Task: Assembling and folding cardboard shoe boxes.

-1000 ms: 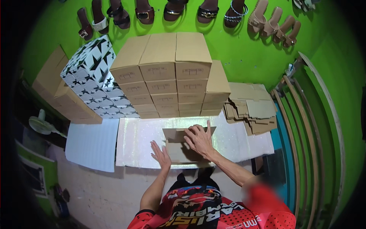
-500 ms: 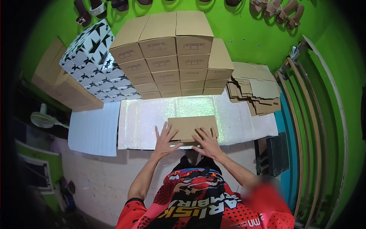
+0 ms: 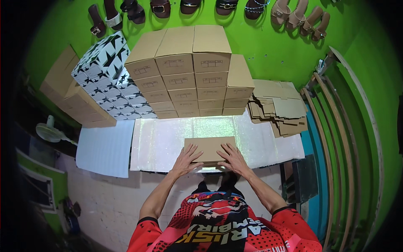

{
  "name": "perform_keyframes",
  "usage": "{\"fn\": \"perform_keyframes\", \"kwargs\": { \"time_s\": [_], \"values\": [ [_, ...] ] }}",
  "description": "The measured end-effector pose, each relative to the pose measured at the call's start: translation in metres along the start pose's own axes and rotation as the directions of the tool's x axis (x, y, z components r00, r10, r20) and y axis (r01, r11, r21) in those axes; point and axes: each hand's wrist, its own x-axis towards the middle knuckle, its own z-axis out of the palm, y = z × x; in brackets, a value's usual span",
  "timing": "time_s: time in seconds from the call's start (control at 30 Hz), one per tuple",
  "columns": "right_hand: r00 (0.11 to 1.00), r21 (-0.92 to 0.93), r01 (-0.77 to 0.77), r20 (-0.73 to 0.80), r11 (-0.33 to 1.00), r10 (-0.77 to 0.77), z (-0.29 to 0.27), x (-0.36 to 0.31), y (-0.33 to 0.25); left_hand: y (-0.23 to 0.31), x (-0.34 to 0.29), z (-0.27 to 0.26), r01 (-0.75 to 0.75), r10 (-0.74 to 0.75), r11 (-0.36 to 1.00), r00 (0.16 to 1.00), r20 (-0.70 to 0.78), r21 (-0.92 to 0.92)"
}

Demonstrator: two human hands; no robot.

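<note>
Brown cardboard box (image 3: 210, 148) lies near the front edge of the glittery white table covering (image 3: 159, 145), its top panel down. Left hand (image 3: 185, 161) rests at its left end, right hand (image 3: 233, 160) at its right; fingers of both are spread wide, laid on the box rather than clenched round it. Stacked brown boxes (image 3: 174, 80) stand behind.

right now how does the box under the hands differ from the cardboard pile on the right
The box is folded into shape with its top closed, while the cardboard pile is flat, layered pieces. The left hand and right hand rest on the box; neither touches the cardboard pile. Both are mostly brown cardboard.
</note>
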Motion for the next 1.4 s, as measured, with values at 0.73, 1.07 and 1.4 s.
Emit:
{"fn": "perform_keyframes", "kwargs": {
  "time_s": [0.73, 1.07, 1.4],
  "values": [
    [0.992, -0.080, -0.023, -0.122, 0.997, 0.013, 0.068, 0.056, -0.062, -0.011, -0.012, 0.022, -0.053, 0.057, 0.973, 0.998, -0.011, 0.226],
    [0.969, -0.028, -0.207, -0.141, 0.978, 0.201, 0.035, 0.064, -0.016, -0.008, -0.004, 0.022, -0.074, 0.079, 0.942, 0.997, -0.002, 0.327],
    [0.960, -0.104, -0.230, -0.186, 0.968, 0.208, 0.018, 0.062, 0.010, -0.015, 0.021, 0.007, 0.070, -0.070, 0.912, 0.997, -0.014, 0.405]
  ]
}}
